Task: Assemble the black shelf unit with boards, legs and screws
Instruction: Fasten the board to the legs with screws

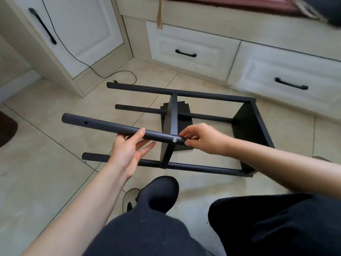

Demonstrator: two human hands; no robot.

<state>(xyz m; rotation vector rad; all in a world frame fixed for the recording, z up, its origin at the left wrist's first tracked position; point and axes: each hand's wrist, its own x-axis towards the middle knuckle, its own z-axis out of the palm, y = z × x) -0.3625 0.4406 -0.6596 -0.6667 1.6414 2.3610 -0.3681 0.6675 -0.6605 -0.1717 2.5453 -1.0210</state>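
The black shelf unit lies on its side on the tiled floor, with a middle board (pixel 172 115) and an end board (pixel 248 126) joined by round black legs. The upper near leg (pixel 103 125) crosses in front of me. My left hand (pixel 129 150) supports it from below, thumb on top and fingers loosely spread. My right hand (pixel 201 138) pinches the same leg just right of a silver screw (pixel 174 140) that sits in the leg where it meets the middle board. Three more legs show: the far leg (pixel 147 89), the inner leg (pixel 136 108) and the low near leg (pixel 103 158).
White drawers with black handles (pixel 185 53) run along the back and right. A white cabinet (pixel 73 34) with a black cable (pixel 88 65) stands at the left. My knees in black trousers (pixel 147 228) and a black sock (pixel 160 193) fill the bottom.
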